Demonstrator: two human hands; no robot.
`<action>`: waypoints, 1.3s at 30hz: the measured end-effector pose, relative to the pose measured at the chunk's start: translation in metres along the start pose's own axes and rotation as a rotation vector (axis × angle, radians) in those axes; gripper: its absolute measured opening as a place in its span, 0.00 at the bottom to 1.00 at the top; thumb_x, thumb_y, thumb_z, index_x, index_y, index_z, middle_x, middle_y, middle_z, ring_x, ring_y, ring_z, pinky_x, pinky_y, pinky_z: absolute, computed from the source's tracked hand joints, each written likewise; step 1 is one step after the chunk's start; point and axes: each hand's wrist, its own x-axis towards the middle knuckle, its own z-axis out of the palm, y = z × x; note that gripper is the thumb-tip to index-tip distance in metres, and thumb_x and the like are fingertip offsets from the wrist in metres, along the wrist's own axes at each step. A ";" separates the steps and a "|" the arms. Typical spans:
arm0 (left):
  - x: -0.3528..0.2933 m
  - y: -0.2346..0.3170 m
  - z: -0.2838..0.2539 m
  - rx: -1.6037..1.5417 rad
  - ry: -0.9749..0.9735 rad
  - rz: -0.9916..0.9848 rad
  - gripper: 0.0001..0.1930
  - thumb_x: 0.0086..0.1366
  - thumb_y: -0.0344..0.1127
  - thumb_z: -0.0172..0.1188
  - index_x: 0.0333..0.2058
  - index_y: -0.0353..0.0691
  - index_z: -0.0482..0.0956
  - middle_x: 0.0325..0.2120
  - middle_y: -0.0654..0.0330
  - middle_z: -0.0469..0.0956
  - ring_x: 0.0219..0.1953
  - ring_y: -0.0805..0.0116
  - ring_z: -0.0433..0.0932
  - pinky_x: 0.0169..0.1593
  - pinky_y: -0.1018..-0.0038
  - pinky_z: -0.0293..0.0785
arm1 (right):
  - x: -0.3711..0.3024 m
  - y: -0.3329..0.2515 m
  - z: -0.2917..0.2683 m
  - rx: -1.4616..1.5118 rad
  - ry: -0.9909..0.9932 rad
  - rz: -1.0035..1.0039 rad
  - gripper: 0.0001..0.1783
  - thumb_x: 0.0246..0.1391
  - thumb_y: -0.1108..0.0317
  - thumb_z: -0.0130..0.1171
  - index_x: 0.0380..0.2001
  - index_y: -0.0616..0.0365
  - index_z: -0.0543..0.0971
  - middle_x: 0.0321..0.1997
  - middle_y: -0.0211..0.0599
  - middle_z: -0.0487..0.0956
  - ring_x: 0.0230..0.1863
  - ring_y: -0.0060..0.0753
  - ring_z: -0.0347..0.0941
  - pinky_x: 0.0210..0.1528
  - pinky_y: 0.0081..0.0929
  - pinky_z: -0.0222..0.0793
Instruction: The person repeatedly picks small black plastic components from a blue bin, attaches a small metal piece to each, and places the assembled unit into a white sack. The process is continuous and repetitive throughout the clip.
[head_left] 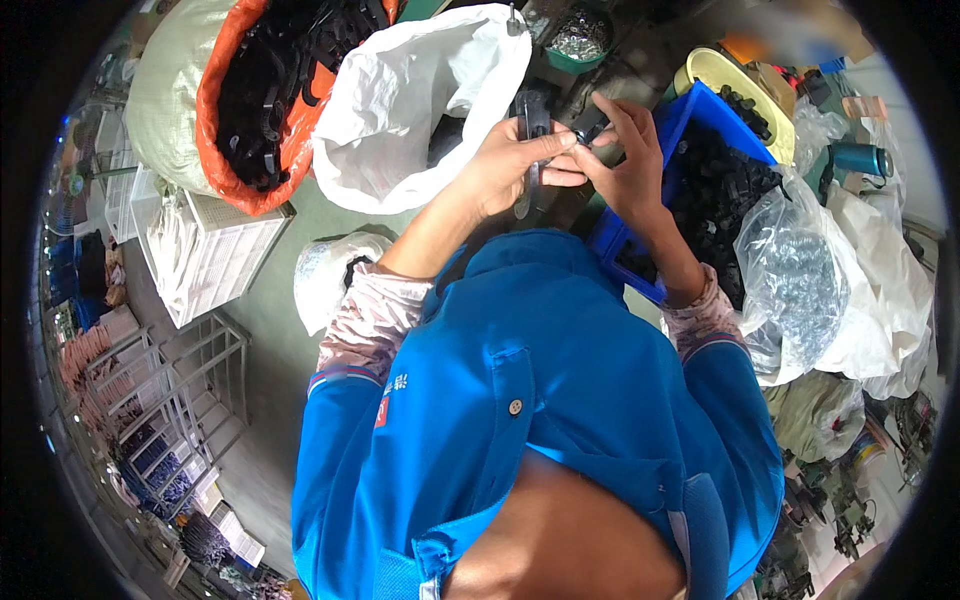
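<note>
1. The left hand [505, 165] has its fingers curled, thumb and fingertips pinching a long narrow black plastic part [533, 130] that stands roughly upright in front of the chest.
2. The right hand [622, 160] meets it from the other side, fingers pressed together in a pinch on a small dark piece [590, 133] that touches the long part; what the piece is cannot be told.
3. Just beside the right wrist is a blue plastic bin [690, 110] full of black parts, its near edge close under the forearm.
4. A white woven sack [420, 100] gapes open just beyond the left hand; an orange-lined sack [215, 120] of black parts lies further left.
5. Clear plastic bags [790, 270] crowd the right side, leaving little free room around the hands.
6. Left of the person, bare grey-green floor [270, 330] opens beside a white crate [215, 260] and metal racks [165, 400].
</note>
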 end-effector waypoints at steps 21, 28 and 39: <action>0.007 -0.015 -0.015 0.639 0.149 0.487 0.08 0.61 0.25 0.64 0.38 0.27 0.77 0.30 0.56 0.82 0.32 0.70 0.82 0.39 0.77 0.80 | -0.009 0.018 -0.007 1.060 -0.120 0.669 0.19 0.59 0.72 0.57 0.51 0.72 0.73 0.46 0.45 0.79 0.46 0.34 0.78 0.53 0.31 0.74; 0.012 -0.016 -0.021 0.405 0.137 0.356 0.10 0.63 0.27 0.63 0.39 0.26 0.76 0.30 0.52 0.82 0.31 0.68 0.83 0.38 0.74 0.82 | -0.009 0.021 0.001 0.927 -0.107 0.558 0.17 0.60 0.72 0.56 0.50 0.71 0.74 0.47 0.45 0.78 0.48 0.36 0.77 0.54 0.34 0.74; -0.001 0.001 -0.036 0.223 0.098 0.089 0.20 0.60 0.27 0.65 0.43 0.38 0.62 0.31 0.62 0.73 0.27 0.76 0.72 0.23 0.77 0.65 | -0.009 0.038 -0.008 1.130 -0.068 0.796 0.21 0.59 0.68 0.58 0.52 0.71 0.73 0.46 0.48 0.78 0.48 0.40 0.77 0.52 0.32 0.74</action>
